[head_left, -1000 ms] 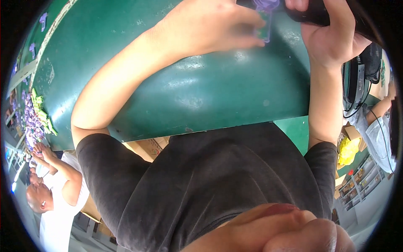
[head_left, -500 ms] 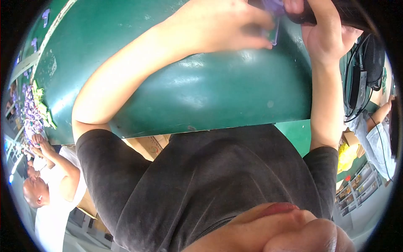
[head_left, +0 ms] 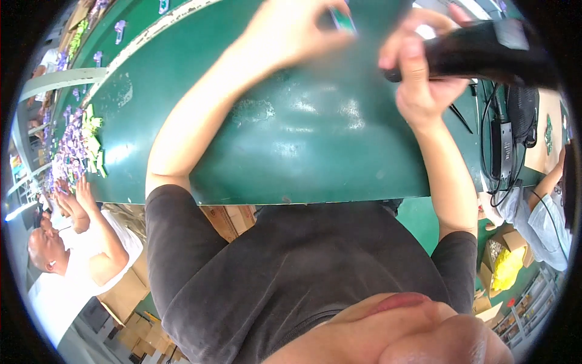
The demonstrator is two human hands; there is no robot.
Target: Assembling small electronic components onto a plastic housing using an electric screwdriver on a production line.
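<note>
My left hand (head_left: 298, 29) is pinched on a small flat piece (head_left: 344, 22), green with pale purple edges, above the green table (head_left: 303, 139). My right hand (head_left: 424, 85) wraps round a black elongated handheld tool (head_left: 485, 53) with a narrow, rounded end pointing left. The tool's exact kind is not clear, and its far end runs into the dark rim of the view. A gap separates the tool from the small piece. Motion blurs the area between my hands.
A pile of purple pieces (head_left: 71, 142) and bright green pieces (head_left: 92, 136) lies at the left, by a co-worker's hands (head_left: 73, 203). A black box with cables (head_left: 505, 148) sits on the right, near another person's sleeve (head_left: 548, 227). Cardboard boxes (head_left: 506, 249) stand below.
My hands have moved apart: the left with the small piece goes left, away from the tool. My right hand and the black tool have come lower and nearer.
</note>
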